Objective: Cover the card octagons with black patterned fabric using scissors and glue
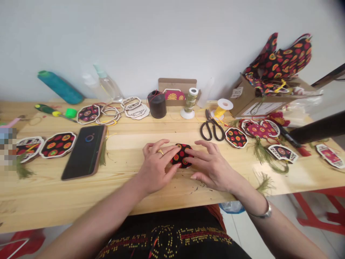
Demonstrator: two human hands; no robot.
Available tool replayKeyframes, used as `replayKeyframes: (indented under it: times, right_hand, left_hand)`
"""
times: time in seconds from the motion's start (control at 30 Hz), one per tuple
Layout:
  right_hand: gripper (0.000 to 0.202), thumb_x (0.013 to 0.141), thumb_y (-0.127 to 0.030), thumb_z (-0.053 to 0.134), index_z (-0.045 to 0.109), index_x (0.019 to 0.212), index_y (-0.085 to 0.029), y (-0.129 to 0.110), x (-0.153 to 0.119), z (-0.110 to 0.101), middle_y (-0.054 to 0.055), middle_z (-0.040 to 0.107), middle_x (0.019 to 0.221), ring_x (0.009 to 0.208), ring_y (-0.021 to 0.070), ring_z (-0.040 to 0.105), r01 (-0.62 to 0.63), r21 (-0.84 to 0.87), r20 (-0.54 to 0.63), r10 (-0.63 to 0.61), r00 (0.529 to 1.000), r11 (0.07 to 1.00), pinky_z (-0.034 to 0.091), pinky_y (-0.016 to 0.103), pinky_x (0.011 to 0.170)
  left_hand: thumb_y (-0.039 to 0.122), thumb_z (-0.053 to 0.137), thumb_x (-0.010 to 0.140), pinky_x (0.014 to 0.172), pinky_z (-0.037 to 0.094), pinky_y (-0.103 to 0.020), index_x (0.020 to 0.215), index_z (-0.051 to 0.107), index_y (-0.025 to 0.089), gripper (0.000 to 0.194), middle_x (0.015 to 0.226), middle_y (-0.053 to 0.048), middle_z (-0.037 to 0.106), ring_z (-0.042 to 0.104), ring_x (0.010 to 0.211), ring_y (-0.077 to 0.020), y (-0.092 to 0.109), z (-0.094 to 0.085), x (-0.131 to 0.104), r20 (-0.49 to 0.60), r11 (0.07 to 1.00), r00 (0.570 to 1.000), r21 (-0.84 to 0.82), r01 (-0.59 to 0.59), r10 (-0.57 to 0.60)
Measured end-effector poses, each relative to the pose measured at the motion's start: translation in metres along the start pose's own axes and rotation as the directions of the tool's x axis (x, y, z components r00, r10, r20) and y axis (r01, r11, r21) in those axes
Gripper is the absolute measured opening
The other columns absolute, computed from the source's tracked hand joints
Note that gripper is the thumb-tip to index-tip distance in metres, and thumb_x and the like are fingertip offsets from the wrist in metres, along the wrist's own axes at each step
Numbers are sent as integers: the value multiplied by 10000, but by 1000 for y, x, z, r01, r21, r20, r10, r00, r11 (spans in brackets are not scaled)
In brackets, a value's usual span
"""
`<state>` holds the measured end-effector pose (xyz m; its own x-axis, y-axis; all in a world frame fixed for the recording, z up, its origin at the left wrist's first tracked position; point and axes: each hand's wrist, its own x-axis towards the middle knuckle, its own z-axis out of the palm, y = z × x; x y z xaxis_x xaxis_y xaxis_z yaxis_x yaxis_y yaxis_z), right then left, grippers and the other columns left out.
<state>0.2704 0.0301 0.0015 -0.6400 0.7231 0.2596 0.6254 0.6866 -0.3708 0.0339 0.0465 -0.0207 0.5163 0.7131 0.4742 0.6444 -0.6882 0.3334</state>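
A small black fabric-covered piece with red and yellow floral patterns [182,157] lies flat on the wooden table [121,201], between my hands. My left hand [159,166], with a gold ring, rests its fingertips on the piece's left side, fingers apart. From the right, my right hand [212,166] touches the piece's right edge with spread fingertips, its thumb on the wood. Neither hand is closed around anything. The fingers cover parts of both sides of the piece.
A phone [84,151] lies at the left beside patterned pieces [58,144]. Black scissors [212,126], yellow thread [222,108] and a black spool [157,104] stand or lie behind my hands. At the back right, a cardboard box [258,104] holds patterned fabric.
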Motion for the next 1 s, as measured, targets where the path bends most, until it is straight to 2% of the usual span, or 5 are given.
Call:
replayKeyframes:
  times: [0.17,0.37,0.57,0.83,1.0]
  right_hand:
    - [575,973,-573,269,626,1197,-183,23,36,-47,90,608,1313,1246,250,487,17,75,-350,10,937,997,357,501,1082]
    - [761,965,-473,-18,594,1186,-79,43,106,-134,124,634,1230,1202,253,576,-81,460,-688,413,596,884,509,423,857]
    - [671,863,-699,342,704,1114,-194,27,19,-115,126,666,1185,1206,350,571,-383,40,-335,374,865,923,523,450,802]
    - [324,740,-453,668,710,1056,-396,24,-107,-103,116,714,1046,1019,377,665,-594,-209,-51,597,800,777,583,469,712]
    - [350,743,-367,602,654,1067,-248,22,-153,-83,125,682,1138,896,316,701,-629,-271,109,672,732,729,599,433,684]
  left_hand:
    - [290,642,835,951,307,-508,1273,497,189,472,1204,-97,668,502,1190,-316,-4,4,1,-19,1000,1000,-27,5,-5]
    - [250,624,843,977,329,-499,1251,510,207,426,1178,-77,667,515,1160,-289,-3,3,3,-74,996,997,-84,-14,8]
    - [261,632,840,971,345,-506,1235,521,179,418,1168,-89,669,517,1145,-288,-8,1,1,-69,995,998,-97,-15,9]
    - [217,619,841,982,348,-503,1241,524,202,412,1168,-87,663,526,1153,-291,0,-6,2,-131,996,989,-64,62,-70]
    - [208,600,855,977,346,-513,1232,526,202,384,1161,-91,671,535,1134,-289,1,-7,3,-152,994,983,-59,94,-102]
